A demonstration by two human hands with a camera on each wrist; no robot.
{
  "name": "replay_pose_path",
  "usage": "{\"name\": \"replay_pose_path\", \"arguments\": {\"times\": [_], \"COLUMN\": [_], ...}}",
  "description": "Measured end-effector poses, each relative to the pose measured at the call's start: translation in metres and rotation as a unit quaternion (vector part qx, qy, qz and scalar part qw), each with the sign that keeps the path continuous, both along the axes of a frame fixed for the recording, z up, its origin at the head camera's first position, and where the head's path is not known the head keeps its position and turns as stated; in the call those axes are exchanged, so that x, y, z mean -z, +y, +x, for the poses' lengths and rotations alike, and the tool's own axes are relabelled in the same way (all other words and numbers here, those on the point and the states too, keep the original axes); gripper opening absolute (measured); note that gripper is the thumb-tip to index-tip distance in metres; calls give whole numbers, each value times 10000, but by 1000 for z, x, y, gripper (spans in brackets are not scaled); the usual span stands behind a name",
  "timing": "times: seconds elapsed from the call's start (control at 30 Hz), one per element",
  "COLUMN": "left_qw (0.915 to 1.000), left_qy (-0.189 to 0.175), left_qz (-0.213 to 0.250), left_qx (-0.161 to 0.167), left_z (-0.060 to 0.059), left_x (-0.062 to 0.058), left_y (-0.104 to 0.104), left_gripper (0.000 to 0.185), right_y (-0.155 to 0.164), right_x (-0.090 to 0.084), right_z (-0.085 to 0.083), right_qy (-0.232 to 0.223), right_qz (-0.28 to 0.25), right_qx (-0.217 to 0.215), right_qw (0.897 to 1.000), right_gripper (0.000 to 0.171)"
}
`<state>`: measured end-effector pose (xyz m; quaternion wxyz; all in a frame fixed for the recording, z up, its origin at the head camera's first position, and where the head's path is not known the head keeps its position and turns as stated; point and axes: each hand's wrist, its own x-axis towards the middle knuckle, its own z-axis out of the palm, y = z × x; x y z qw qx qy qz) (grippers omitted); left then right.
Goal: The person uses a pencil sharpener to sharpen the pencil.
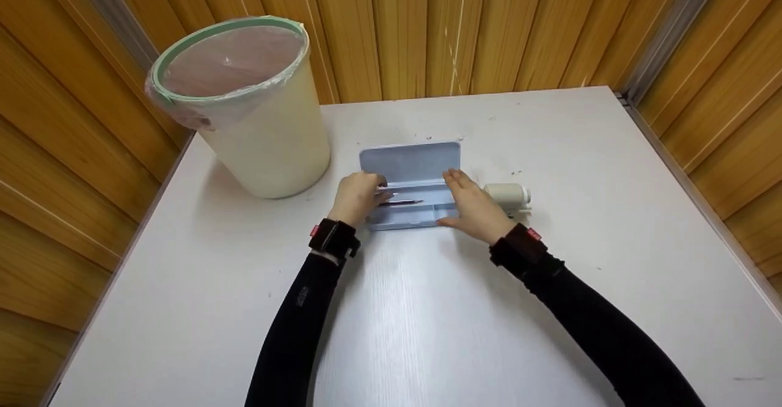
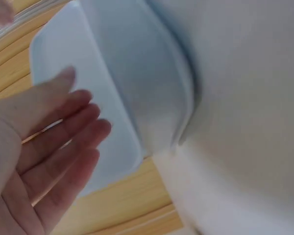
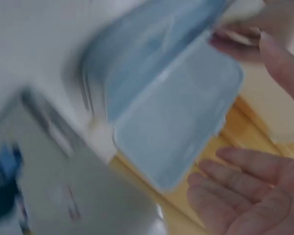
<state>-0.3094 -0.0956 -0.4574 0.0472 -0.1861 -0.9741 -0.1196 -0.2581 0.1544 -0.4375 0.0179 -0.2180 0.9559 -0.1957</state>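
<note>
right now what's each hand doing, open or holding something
Left hand: open, fingers straight, at the left end of the open blue case.
Right hand: open, fingers straight, at its right end.

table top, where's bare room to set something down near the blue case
The table is bare in front of the open blue case, between the two sleeves, and across the far right past the small white bottle. The back strip behind the lid is free too. It is crowded at the left hand, right hand and lined bin.
</note>
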Motion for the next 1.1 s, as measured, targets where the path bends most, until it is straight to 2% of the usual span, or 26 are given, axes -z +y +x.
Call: {"name": "replay_pose_path", "arguments": {"times": [0.1, 0.17, 0.27, 0.33, 0.43, 0.53, 0.77, 0.97, 1.1], "left_qw": [9983, 9962, 9930, 9922, 9917, 9909, 9859, 9881, 9896], "left_qy": [-293, -567, -929, -975, -960, -980, -1267, -1220, -1158], "left_qz": [73, 106, 354, 536, 693, 771, 861, 552, 438], "left_qx": [-495, -659, -641, -567, -504, -517, -668, -750, -727], "left_z": [11, 17, 25, 27, 27, 27, 36, 46, 50], "left_x": [-5, -5, 3, 11, 19, 22, 14, 8, 5], "left_y": [-10, -16, -20, -21, -21, -24, -34, -42, -45], "left_gripper": [60, 74, 83, 88, 87, 81, 73, 72, 71], "right_y": [-9, -12, -12, -11, -11, -13, -23, -30, -34], "right_x": [15, 22, 30, 33, 37, 38, 38, 38, 37], "right_z": [1, 0, -3, -6, -8, -9, -2, 6, 10], "right_qy": [-76, -122, -239, -323, -481, -522, -499, -458, -386], "right_qz": [205, 288, 316, 314, 278, 239, 56, -152, -105], "right_qx": [188, 356, 626, 783, 912, 924, 976, 815, 766], "right_qw": [9996, 9989, 9973, 9959, 9943, 9941, 9940, 9955, 9963], "right_gripper": [99, 99, 100, 100, 98, 93, 81, 73, 73]}}
